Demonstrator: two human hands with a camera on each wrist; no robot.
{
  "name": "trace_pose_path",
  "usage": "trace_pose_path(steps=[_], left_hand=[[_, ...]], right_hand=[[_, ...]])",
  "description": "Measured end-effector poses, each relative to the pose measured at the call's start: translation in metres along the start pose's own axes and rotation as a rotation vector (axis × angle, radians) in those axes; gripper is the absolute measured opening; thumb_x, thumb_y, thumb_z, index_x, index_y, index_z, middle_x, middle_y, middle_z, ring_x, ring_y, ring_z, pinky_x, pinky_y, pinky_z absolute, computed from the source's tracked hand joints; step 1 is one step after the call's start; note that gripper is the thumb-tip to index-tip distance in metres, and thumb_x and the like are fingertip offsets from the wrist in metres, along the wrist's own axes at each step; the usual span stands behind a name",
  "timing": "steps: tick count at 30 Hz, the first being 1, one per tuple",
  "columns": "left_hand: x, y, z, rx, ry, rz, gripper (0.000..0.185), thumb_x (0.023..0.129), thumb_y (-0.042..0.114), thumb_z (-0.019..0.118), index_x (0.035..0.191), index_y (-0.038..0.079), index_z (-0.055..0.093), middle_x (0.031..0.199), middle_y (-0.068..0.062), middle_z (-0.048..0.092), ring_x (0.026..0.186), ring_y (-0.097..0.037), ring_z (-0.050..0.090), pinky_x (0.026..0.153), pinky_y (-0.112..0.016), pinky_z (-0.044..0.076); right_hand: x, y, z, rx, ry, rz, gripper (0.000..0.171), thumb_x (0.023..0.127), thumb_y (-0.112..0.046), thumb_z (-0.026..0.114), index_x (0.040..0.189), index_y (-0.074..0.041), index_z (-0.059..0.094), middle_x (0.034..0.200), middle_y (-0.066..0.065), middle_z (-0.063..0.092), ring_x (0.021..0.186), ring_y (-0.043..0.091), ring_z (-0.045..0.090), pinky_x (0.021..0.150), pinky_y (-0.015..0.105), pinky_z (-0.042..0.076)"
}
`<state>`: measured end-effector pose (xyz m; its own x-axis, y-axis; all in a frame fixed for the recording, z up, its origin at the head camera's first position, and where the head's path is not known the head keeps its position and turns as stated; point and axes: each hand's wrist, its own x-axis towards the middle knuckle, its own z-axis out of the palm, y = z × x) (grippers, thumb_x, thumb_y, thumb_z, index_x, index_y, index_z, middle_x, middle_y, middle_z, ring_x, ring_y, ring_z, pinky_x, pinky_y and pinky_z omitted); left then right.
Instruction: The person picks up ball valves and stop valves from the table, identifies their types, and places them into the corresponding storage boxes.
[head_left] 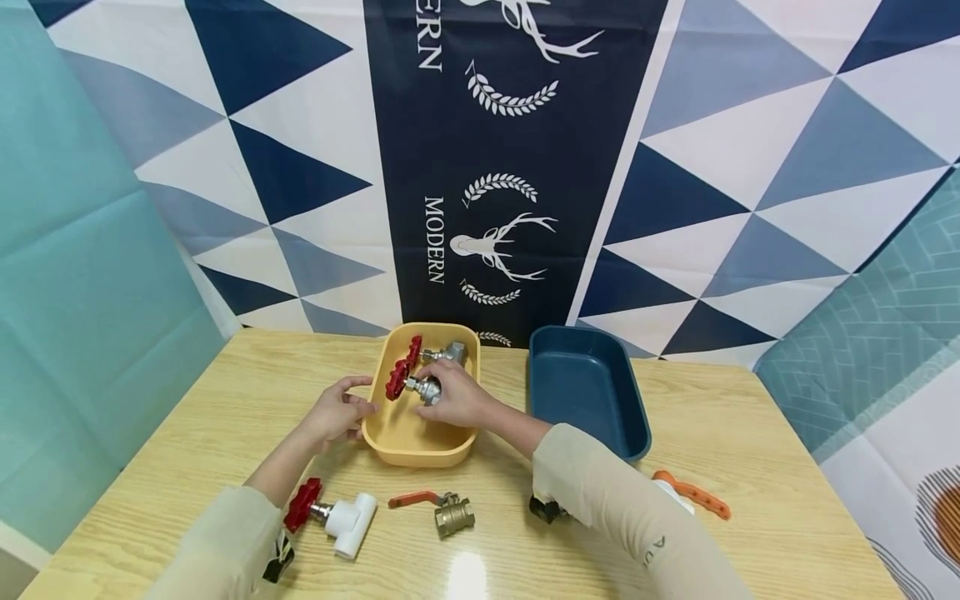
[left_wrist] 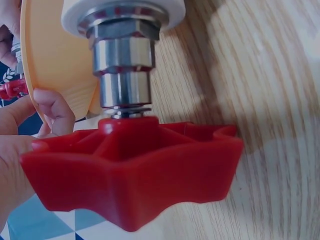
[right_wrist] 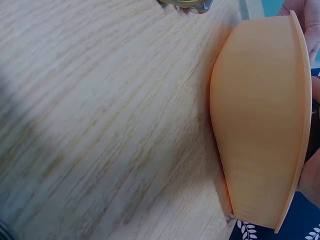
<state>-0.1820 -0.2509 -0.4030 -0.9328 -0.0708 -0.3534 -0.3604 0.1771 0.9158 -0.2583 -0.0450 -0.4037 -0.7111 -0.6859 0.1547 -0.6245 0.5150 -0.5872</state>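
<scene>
My right hand (head_left: pixel 459 398) grips a metal gate valve (head_left: pixel 427 389) with a red handwheel inside the yellow tray (head_left: pixel 390 454). Behind it in the tray lies another metal gate valve (head_left: pixel 453 354), also with a red wheel. At the tray's left rim, my left hand (head_left: pixel 339 414) holds the edge with bent fingers (left_wrist: pixel 56 111). Below that wrist lies a white plastic valve (head_left: pixel 348 521) with a red handwheel (left_wrist: pixel 132 170), large in the left wrist view. The right wrist view shows the tray's outer wall (right_wrist: pixel 260 115); the held valve is mostly hidden there.
A dark blue tray (head_left: pixel 581 379) stands right of the yellow one. A brass ball valve (head_left: pixel 454 517) with a red lever lies in front. An orange-handled white valve (head_left: pixel 693 496) lies partly behind the right sleeve. A patterned backdrop (head_left: pixel 517 167) borders the wooden table (head_left: pixel 285 375).
</scene>
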Motion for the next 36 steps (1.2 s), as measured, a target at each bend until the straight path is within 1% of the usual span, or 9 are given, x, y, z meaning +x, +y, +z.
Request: trace_pose_path(steps=[7, 11, 15, 18, 24, 36], left_hand=[[0.000, 0.001, -0.002, -0.010, -0.004, 0.004, 0.058, 0.089, 0.002, 0.058, 0.140, 0.003, 0.031, 0.092, -0.008, 0.053, 0.063, -0.013, 0.054, 0.053, -0.022, 0.046], [0.001, 0.000, -0.002, -0.012, -0.008, 0.004, 0.057, 0.089, 0.003, 0.058, 0.140, 0.003, 0.031, 0.090, -0.008, 0.052, 0.062, -0.013, 0.053, 0.052, -0.022, 0.045], [0.002, -0.001, -0.002, -0.018, -0.016, 0.000, 0.057, 0.089, 0.002, 0.057, 0.140, 0.004, 0.032, 0.091, -0.009, 0.051, 0.061, -0.012, 0.051, 0.052, -0.021, 0.044], [0.003, -0.001, -0.002, -0.025, -0.014, -0.005, 0.057, 0.089, 0.002, 0.057, 0.140, 0.005, 0.032, 0.092, -0.009, 0.051, 0.060, -0.012, 0.051, 0.051, -0.021, 0.044], [0.002, 0.000, -0.003, -0.024, -0.023, 0.007, 0.058, 0.090, 0.004, 0.057, 0.141, 0.004, 0.030, 0.093, -0.009, 0.051, 0.060, -0.011, 0.051, 0.051, -0.021, 0.045], [0.001, -0.001, -0.002, -0.048, -0.024, 0.004, 0.058, 0.089, 0.002, 0.057, 0.141, 0.004, 0.031, 0.094, -0.009, 0.052, 0.063, -0.013, 0.053, 0.052, -0.021, 0.045]], right_hand=[[0.006, -0.002, -0.001, -0.001, -0.019, 0.025, 0.048, 0.072, -0.021, 0.078, 0.114, -0.006, 0.060, 0.116, 0.010, 0.057, 0.112, 0.024, 0.051, 0.100, 0.036, 0.042], [0.009, -0.002, 0.001, 0.005, -0.030, 0.044, 0.050, 0.073, -0.021, 0.078, 0.117, -0.006, 0.060, 0.120, 0.011, 0.056, 0.117, 0.026, 0.048, 0.103, 0.037, 0.039], [0.011, -0.003, 0.002, 0.005, -0.032, 0.049, 0.049, 0.073, -0.021, 0.078, 0.116, -0.006, 0.060, 0.121, 0.011, 0.055, 0.121, 0.027, 0.046, 0.105, 0.038, 0.037], [0.013, -0.002, 0.003, -0.007, -0.031, 0.044, 0.049, 0.073, -0.021, 0.078, 0.116, -0.006, 0.060, 0.119, 0.011, 0.056, 0.119, 0.027, 0.047, 0.104, 0.038, 0.038], [0.015, -0.001, 0.005, -0.026, -0.023, 0.029, 0.047, 0.073, -0.023, 0.078, 0.114, -0.006, 0.061, 0.116, 0.011, 0.057, 0.115, 0.026, 0.050, 0.102, 0.038, 0.039], [0.019, 0.000, 0.007, -0.045, -0.040, 0.063, 0.048, 0.073, -0.026, 0.077, 0.114, -0.007, 0.060, 0.120, 0.012, 0.057, 0.121, 0.028, 0.048, 0.106, 0.040, 0.036]])
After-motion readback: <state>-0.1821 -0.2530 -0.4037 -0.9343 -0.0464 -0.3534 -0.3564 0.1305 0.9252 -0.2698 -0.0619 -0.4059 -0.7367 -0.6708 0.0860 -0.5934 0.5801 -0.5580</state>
